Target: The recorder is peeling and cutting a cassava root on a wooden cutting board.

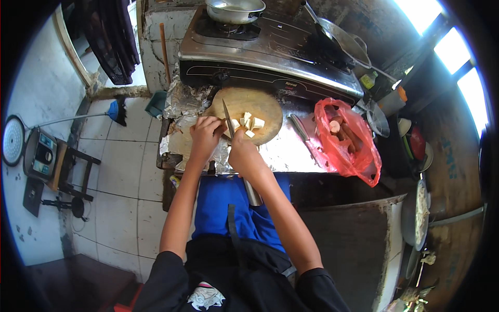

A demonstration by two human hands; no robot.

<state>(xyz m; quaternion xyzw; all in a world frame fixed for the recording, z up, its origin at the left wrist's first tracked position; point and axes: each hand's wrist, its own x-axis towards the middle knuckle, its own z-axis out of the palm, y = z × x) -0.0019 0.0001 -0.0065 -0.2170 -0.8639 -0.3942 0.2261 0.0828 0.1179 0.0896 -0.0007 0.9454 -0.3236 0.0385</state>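
My right hand [244, 154] grips a knife [228, 115], its long narrow blade pointing away from me over a round wooden chopping board [247, 99]. Several pale cut root chunks [255, 123] lie on the board, just right of the blade. Left of the blade, the fingers of my left hand [206, 134] are curled at the board's near edge, pinching what looks like a pale root piece, mostly hidden by fingers and blade. A silver cylindrical piece [253, 195] shows below my right wrist; I cannot tell whether it belongs to the knife.
Behind the board stands a gas stove [270, 78] with a metal pan [235, 11] and a wok [343, 41]. A red plastic bag [358, 156] of brown roots sits at the right, beside another knife [300, 128]. Foil [182, 136] covers part of the counter.
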